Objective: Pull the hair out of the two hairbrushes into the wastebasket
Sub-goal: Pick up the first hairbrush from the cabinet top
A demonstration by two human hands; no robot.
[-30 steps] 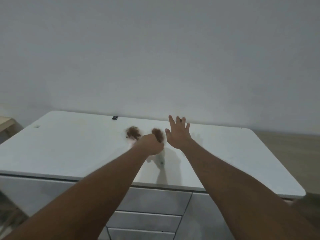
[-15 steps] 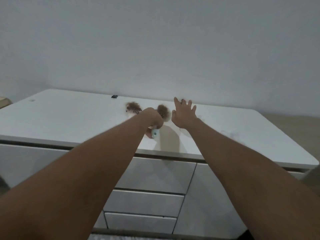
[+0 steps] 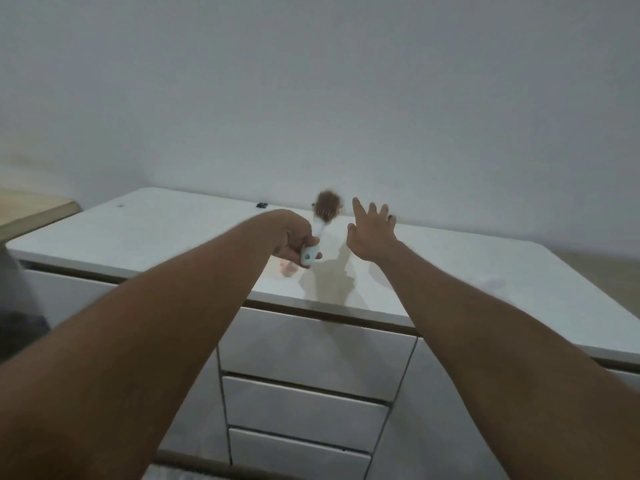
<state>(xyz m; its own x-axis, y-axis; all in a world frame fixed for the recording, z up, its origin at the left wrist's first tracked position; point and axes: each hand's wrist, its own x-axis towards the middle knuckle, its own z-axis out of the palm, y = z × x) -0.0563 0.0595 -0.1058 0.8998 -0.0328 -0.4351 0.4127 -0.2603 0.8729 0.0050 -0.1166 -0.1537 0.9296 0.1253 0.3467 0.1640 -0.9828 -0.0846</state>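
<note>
My left hand is shut on the white handle of a hairbrush, held up above the white cabinet top. A clump of brown hair fills its bristles, blurred by motion. To the right of the brush head, a little apart from it, my right hand is open with fingers spread and holds nothing. Only one brush shows; a second one and the wastebasket are not visible.
The cabinet has drawers on its front below my arms and stands against a plain wall. A small dark item lies at the back of the top. A wooden surface is at far left, a dark shape below it.
My left hand has lifted the brush off the top, so its handle end now shows below my fist. The view has swung, and the other brush is no longer seen.
</note>
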